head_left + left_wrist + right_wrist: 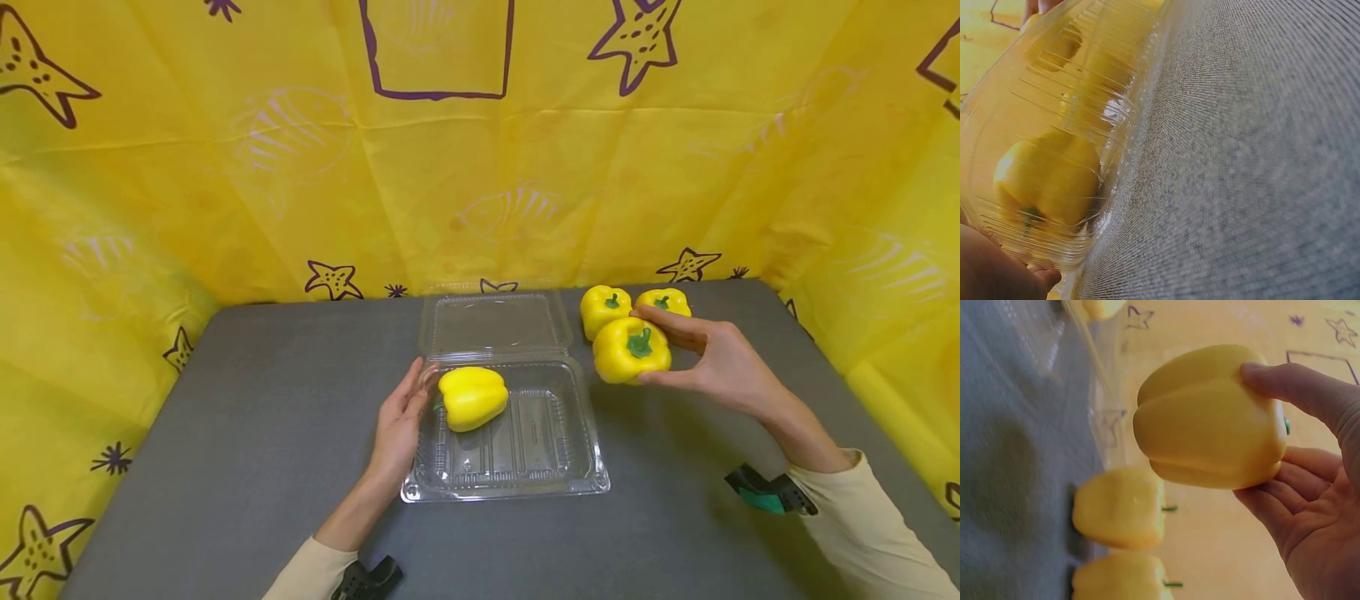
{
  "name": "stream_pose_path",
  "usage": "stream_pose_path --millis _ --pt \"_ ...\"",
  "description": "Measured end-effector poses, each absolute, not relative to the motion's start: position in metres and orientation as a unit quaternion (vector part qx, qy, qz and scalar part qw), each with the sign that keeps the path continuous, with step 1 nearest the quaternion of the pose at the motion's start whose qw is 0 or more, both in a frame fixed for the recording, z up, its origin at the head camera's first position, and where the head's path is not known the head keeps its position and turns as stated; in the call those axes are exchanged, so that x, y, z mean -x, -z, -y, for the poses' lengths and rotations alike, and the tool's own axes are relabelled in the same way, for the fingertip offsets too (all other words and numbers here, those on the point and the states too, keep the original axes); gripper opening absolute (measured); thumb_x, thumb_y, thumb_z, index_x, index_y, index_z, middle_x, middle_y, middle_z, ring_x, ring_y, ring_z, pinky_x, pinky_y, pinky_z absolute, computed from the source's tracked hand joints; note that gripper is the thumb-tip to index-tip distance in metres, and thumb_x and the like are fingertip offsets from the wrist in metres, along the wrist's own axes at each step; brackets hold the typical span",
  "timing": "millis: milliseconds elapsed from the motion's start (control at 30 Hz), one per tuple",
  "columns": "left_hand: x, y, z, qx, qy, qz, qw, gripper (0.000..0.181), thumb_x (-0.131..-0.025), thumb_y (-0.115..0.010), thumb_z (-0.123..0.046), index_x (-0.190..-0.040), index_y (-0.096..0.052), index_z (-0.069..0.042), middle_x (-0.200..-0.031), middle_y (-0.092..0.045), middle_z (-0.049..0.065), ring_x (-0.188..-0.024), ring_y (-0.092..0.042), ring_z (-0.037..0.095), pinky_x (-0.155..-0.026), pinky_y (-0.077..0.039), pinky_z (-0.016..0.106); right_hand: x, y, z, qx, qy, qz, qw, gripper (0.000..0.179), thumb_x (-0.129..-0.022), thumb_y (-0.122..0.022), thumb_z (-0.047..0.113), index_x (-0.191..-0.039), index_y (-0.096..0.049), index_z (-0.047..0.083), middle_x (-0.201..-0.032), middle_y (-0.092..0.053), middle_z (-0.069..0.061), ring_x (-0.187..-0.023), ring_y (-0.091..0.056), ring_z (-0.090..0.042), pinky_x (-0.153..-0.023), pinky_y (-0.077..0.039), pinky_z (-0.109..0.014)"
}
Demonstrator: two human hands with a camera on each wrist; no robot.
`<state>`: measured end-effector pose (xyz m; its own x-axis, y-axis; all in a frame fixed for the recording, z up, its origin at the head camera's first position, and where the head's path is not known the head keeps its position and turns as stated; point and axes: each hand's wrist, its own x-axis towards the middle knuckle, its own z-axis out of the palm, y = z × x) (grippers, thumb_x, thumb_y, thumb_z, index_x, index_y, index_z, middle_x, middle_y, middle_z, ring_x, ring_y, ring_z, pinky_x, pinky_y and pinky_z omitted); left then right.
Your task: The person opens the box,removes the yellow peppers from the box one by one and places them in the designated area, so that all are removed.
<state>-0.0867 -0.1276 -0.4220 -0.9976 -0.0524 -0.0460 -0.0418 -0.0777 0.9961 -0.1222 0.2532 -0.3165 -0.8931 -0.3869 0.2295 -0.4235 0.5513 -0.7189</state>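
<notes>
Plastic container (pixel 506 497), transparent, centre frame; lid (pixel 495 321) folded back. Contents: one yellow pepper (pixel 472 400), at left. Right grip (pixel 723 362): closed round a second pepper (pixel 618 354), right of container. Outstanding, seemingly: that one, a third pepper (pixel 602 308) and fourth pepper (pixel 671 300) on the table (pixel 262 433), right of the lid. Left grip (pixel 397 425): at container's left edge; whether pinching, cannot tell. Open room: container's right half, behind its raised rim. Yellow cloth (pixel 420 208) bounds the rear.

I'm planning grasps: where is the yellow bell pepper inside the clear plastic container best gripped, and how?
Probably across the plump middle of the yellow bell pepper, from above: it lies on its side, its green stem toward the left hand, and the clear plastic lid is folded back.
</notes>
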Motion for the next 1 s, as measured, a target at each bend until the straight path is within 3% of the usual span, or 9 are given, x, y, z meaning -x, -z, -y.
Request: stream_pose_path --millis 367,633,867,1000 --pt "0.086 0.421 0.131 -0.033 0.73 0.682 0.006 0.056 -0.1 -0.033 0.005 -0.155 -0.021 -0.001 -0.149 -0.045 0.012 -0.137 -0.043 0.026 -0.116 -0.028 0.039 0.14 0.307 -0.274 -0.189 -0.387 0.902 0.034 0.078 -0.072 -0.087 0.014 -0.142 -0.053 0.01 -0.139 -0.057 -0.011 -0.112 -0.049 0.017 -0.09 -0.039 -0.001" --pt "0.083 0.423 0.132 -0.044 0.726 0.686 0.0 0.056 -0.101 -0.033 0.004 -0.155 -0.021 -0.003 -0.149 -0.046 0.009 -0.137 -0.043 0.025 -0.116 -0.026 0.038 0.149 0.304 -0.277 -0.165 -0.362 0.917 0.01 0.078 -0.074 -0.087 0.023 -0.143 -0.052 0.022 -0.139 -0.058 -0.002 -0.11 -0.047 0.021 -0.087 -0.037 0.0" --pt "0.086 0.424 0.126 -0.028 0.719 0.694 0.002 0.054 -0.102 -0.035 0.002 -0.155 -0.022 -0.003 -0.149 -0.046 0.013 -0.137 -0.042 0.027 -0.117 -0.024 0.041 0.148 0.301 -0.289 -0.156 -0.363 0.919 0.02 0.078 -0.072 -0.088 0.018 -0.142 -0.054 0.019 -0.139 -0.057 -0.005 -0.109 -0.047 0.022 -0.086 -0.038 0.0" --pt "0.086 0.423 0.128 -0.034 0.718 0.695 0.002 0.054 -0.103 -0.035 0.002 -0.155 -0.023 -0.004 -0.148 -0.047 0.01 -0.137 -0.043 0.025 -0.117 -0.025 0.04 0.154 0.299 -0.294 -0.167 -0.378 0.91 0.032 0.077 -0.071 -0.088 0.012 -0.141 -0.055 0.013 -0.136 -0.058 0.011 -0.108 -0.049 0.021 -0.085 -0.04 0.0"
